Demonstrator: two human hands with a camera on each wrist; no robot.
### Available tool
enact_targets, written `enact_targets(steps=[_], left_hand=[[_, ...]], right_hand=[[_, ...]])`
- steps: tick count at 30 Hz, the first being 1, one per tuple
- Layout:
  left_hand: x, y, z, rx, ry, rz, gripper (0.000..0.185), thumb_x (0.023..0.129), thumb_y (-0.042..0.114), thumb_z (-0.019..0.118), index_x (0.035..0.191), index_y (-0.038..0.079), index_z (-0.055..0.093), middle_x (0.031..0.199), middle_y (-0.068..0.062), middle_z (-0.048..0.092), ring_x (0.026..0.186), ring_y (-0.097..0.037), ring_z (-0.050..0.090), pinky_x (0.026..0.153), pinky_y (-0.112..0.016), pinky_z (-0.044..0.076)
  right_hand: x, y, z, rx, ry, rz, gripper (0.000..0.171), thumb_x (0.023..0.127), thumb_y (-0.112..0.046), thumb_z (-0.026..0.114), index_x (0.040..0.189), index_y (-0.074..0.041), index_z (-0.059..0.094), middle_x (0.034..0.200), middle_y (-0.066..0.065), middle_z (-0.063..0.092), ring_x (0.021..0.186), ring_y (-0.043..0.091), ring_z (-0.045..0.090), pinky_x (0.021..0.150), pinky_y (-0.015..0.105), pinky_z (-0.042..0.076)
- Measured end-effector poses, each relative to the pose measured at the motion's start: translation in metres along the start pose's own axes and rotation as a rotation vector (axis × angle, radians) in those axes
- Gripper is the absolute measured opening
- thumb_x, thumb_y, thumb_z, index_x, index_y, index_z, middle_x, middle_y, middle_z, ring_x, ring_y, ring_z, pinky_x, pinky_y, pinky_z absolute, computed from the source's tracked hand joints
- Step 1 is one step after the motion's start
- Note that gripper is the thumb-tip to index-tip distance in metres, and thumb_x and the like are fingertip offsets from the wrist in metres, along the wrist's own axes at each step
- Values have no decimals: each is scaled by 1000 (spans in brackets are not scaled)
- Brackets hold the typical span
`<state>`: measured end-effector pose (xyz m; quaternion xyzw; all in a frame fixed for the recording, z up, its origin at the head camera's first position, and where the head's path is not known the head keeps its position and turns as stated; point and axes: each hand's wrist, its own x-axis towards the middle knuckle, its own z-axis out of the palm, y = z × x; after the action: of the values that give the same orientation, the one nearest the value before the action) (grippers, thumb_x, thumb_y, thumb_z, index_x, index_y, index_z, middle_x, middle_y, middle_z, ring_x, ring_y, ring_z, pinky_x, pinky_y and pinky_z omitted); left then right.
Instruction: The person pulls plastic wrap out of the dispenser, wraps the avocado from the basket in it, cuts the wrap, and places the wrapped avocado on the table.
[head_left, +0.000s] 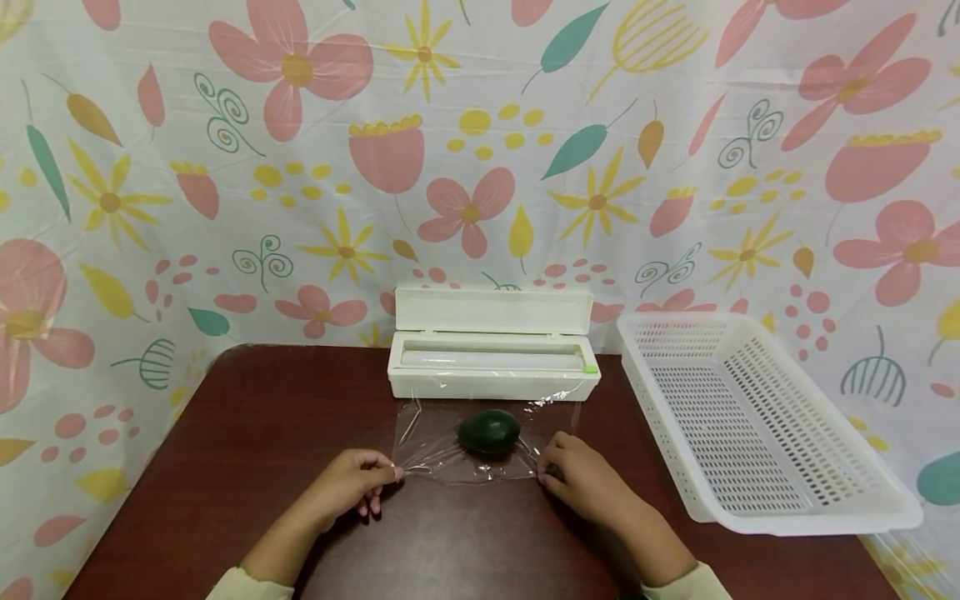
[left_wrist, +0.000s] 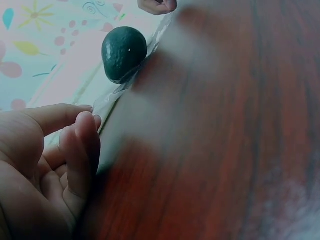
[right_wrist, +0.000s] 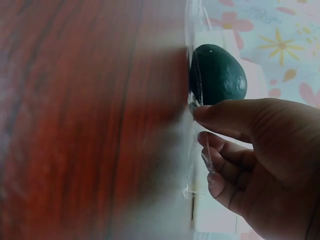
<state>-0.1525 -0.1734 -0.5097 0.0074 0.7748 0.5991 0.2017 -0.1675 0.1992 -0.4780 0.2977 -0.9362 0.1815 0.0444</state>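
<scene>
A dark green avocado (head_left: 489,432) lies on a sheet of clear plastic wrap (head_left: 450,467) in the head view. The sheet stretches back to a white wrap dispenser box (head_left: 495,385), whose lid stands up and shows the roll inside. My left hand (head_left: 352,483) pinches the sheet's near left corner between thumb and finger. At the near right edge, my right hand (head_left: 588,479) pinches the wrap, close beside the avocado. Both wrist views show the avocado (left_wrist: 124,55) just past the fingertips, touched by neither hand.
To the right stands a white perforated plastic basket (head_left: 675,450), angled on the dark red-brown table (head_left: 225,467). Behind the table hangs a flower-patterned curtain (head_left: 465,125). The dispenser has a small green piece (head_left: 591,369) at its right front edge.
</scene>
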Motion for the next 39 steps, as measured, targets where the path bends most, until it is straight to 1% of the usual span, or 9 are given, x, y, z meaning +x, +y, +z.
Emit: enact_targets(steps=[7,14,17,22,26,31,37,39], left_hand=[[-1,3,-3,-13,0,-13,28,92,28,71,99,0,72,63,2,54,54,-13,61,47,-23,41],[-1,5,-4,-16,-12,-24,28,92,29,70,100,1,72,65,2,54,55,-13,62,46,-22,33],[0,5,-6,-37,-10,-21,29,93,28,69,101,0,72,65,3,54,55,-12,61,46,-22,34],[0,4,-9,-103,-42,7,32,95,25,66,105,-6,68,67,3,53,57,-12,60,48,-20,39],[1,5,-8,-158,-54,12,33,96,25,66,105,-7,65,67,4,52,58,-11,58,49,-20,41],[3,9,-8,-199,-45,9,30,97,26,65,104,-3,64,66,6,51,59,-10,56,52,-20,42],[6,12,-9,-257,-36,3,20,98,26,63,101,6,66,69,6,51,61,-9,54,55,-20,41],[9,12,-9,-273,-23,0,17,98,25,63,100,8,66,70,6,52,62,-8,54,55,-20,41]], right_hand=[[2,-4,1,-30,58,-13,16,83,-10,79,83,-19,66,85,-7,53,77,4,46,68,25,45],[1,-2,0,-30,118,2,15,84,-10,78,85,-19,65,86,-8,54,80,6,49,72,28,48],[1,0,0,-37,144,-7,14,85,-10,77,86,-18,66,87,-8,54,81,7,49,72,28,48],[2,2,1,-45,194,-6,15,84,-8,76,87,-18,65,88,-8,55,84,8,52,75,30,50],[3,3,2,-48,238,-4,15,83,-8,77,88,-16,66,89,-6,57,85,9,54,76,30,51],[5,3,2,-46,266,-8,15,85,-8,76,90,-16,65,87,-6,56,83,9,52,73,30,49],[9,4,2,-33,294,-36,13,86,-7,75,91,-14,65,87,-5,54,82,9,50,72,29,47],[11,5,3,-27,308,-47,14,86,-6,75,91,-13,64,86,-4,53,81,8,48,71,27,46]])
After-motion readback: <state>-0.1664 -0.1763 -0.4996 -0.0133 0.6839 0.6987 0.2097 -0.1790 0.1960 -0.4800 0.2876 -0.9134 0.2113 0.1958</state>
